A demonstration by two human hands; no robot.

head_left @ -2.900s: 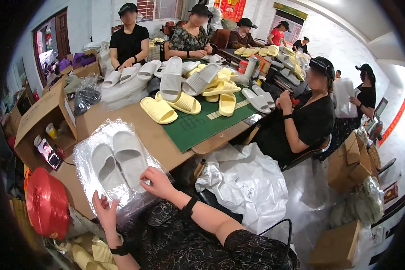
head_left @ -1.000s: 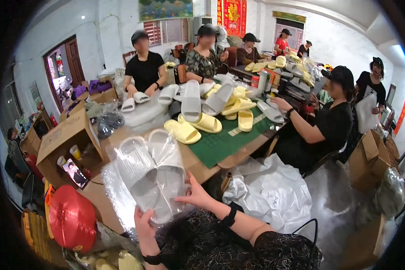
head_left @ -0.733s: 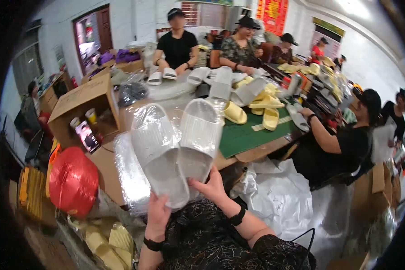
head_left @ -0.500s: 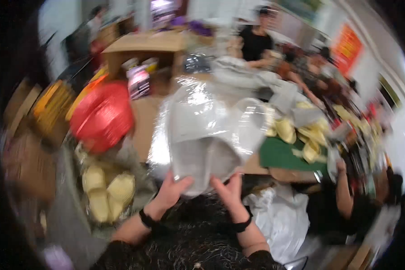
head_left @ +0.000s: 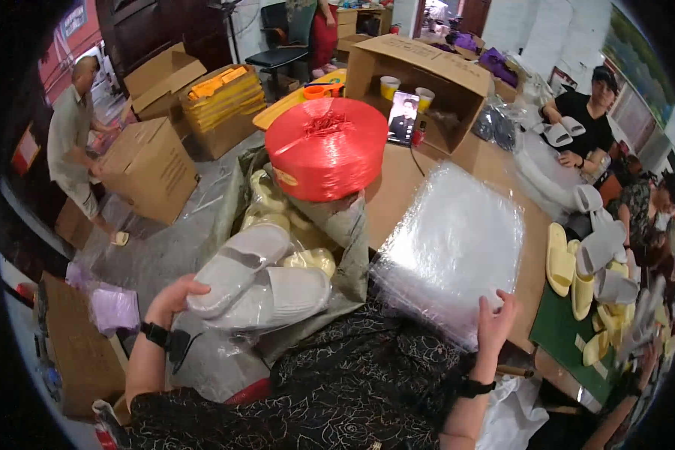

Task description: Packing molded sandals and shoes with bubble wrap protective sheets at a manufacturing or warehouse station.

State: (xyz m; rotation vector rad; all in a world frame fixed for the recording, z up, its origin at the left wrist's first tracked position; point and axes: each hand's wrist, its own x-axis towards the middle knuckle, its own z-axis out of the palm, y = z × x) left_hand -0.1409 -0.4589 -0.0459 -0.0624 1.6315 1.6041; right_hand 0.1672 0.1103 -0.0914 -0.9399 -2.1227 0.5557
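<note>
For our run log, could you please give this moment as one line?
left hand: holds bagged grey slippers over sack | right hand: on stack of clear bags | red twine spool behind

Red twine spool [head_left: 326, 148], perhaps cardboard boxes [head_left: 148, 166]

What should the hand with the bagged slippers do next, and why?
Probably lower the bagged slippers from the left hand into the sack beneath, which already holds yellow slippers. The right hand rests on the bag stack.
</note>
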